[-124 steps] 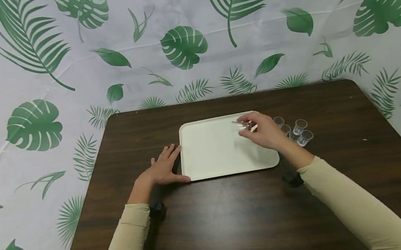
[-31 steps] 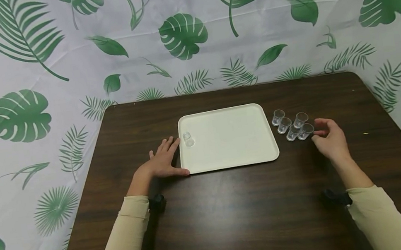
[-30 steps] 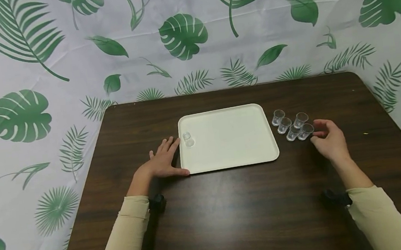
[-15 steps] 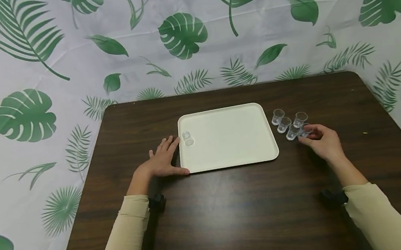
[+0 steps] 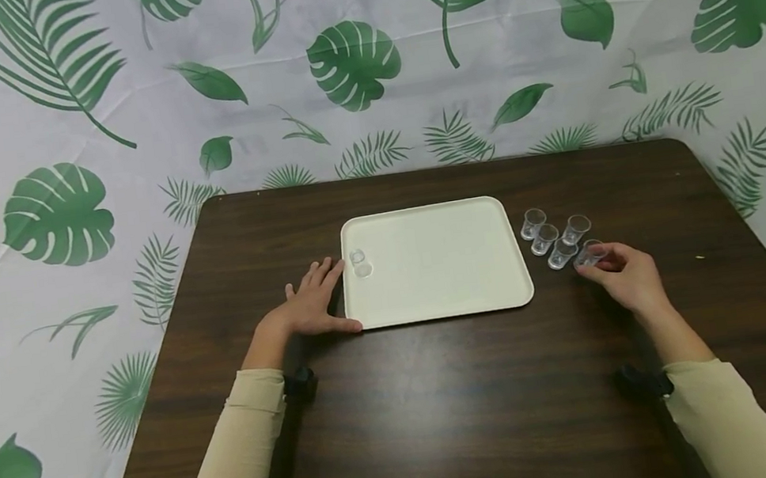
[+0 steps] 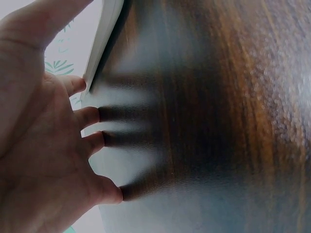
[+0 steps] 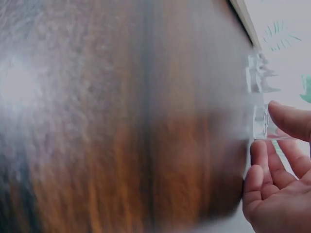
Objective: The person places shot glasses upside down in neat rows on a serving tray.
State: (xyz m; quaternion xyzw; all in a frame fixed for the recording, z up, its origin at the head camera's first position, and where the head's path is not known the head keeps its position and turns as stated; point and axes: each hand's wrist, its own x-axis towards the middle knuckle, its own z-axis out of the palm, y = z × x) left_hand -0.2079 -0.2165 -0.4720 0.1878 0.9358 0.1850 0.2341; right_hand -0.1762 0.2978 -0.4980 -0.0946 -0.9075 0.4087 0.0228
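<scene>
My right hand (image 5: 628, 277) pinches a small clear shot glass (image 5: 590, 253) between thumb and fingers, at the near right of a cluster. In the right wrist view, the held shot glass (image 7: 261, 122) is upright between the thumb and fingers. Several other clear shot glasses (image 5: 562, 253) stand close together to its left. My left hand (image 5: 305, 308) is spread on the table, with fingertips and thumb touching the left edge of a cream tray (image 5: 443, 263). One clear shot glass (image 5: 361, 264) stands on the tray near its left edge.
The dark wood table (image 5: 440, 407) lies under everything, its far edge against a white cloth (image 5: 256, 143) printed with green leaves. A tiny yellowish speck (image 5: 700, 257) lies on the table to the right of my right hand.
Over the last seconds, a shot glass came to stand at the tray's left side. My right hand went to the cluster and took hold of another, now slightly apart. The left hand stayed put.
</scene>
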